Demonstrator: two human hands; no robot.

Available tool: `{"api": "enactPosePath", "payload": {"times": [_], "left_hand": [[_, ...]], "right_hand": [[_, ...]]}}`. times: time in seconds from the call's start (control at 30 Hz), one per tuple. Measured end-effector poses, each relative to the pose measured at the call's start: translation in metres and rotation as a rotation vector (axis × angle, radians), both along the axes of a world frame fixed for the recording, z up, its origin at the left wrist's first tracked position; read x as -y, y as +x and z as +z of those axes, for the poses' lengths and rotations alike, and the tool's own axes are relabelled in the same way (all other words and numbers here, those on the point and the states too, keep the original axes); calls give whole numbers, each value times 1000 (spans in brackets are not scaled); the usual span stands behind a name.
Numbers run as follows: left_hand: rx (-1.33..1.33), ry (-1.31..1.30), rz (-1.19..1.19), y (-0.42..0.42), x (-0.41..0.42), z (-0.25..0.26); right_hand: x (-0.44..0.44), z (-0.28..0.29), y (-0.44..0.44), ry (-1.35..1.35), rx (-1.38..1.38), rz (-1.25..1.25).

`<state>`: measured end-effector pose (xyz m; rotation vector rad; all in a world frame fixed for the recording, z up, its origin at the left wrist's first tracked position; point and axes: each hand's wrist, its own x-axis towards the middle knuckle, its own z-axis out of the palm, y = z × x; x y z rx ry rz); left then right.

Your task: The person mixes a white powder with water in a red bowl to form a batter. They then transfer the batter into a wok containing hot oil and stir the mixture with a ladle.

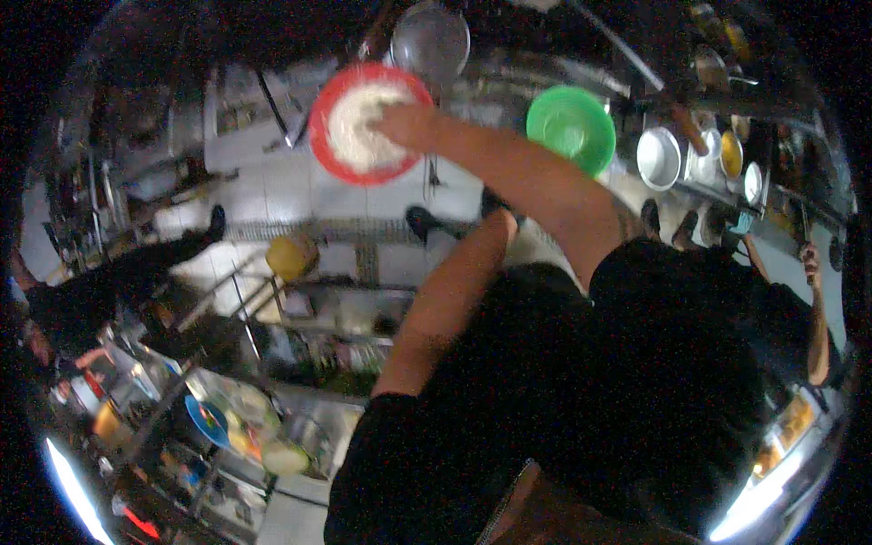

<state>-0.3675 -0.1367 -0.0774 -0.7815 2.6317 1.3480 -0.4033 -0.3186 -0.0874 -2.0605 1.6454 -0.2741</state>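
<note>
My right hand [405, 128] reaches across to the left, its blurred fingers in a pale, flour-like mass [357, 133]. A red bowl [323, 129] holds that mass. Whether the fingers grip any of it is unclear. My left forearm [443, 306] passes beneath the right arm, with something dark at the wrist [503, 218]. Past it, the right forearm hides my left hand. Beyond the crossed arms is a green plastic bowl [571, 126], on the line of the left forearm; contact between them cannot be seen.
A large round metal vessel [430, 44] is behind the red bowl. White bowls [659, 158] and a yellow-filled one [732, 155] line the right side. Other people's legs [184, 248] and a forearm [817, 327] are nearby. A blue bowl [206, 420] lies lower left.
</note>
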Motion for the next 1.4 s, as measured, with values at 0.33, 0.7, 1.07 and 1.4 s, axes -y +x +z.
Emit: {"api": "enactPosePath", "payload": {"times": [0.33,0.7,1.07,1.4], "left_hand": [[-196,222,422,219,11,-85],[-117,878,1599,423,-12,-69],[171,-354,583,410,103,33],[-43,-612,231,347,193,141]], "right_hand": [[-2,93,24,26,-144,64],[40,49,36,153,-190,-34],[37,33,2,148,-95,-167],[8,62,48,-173,-87,-264]]}}
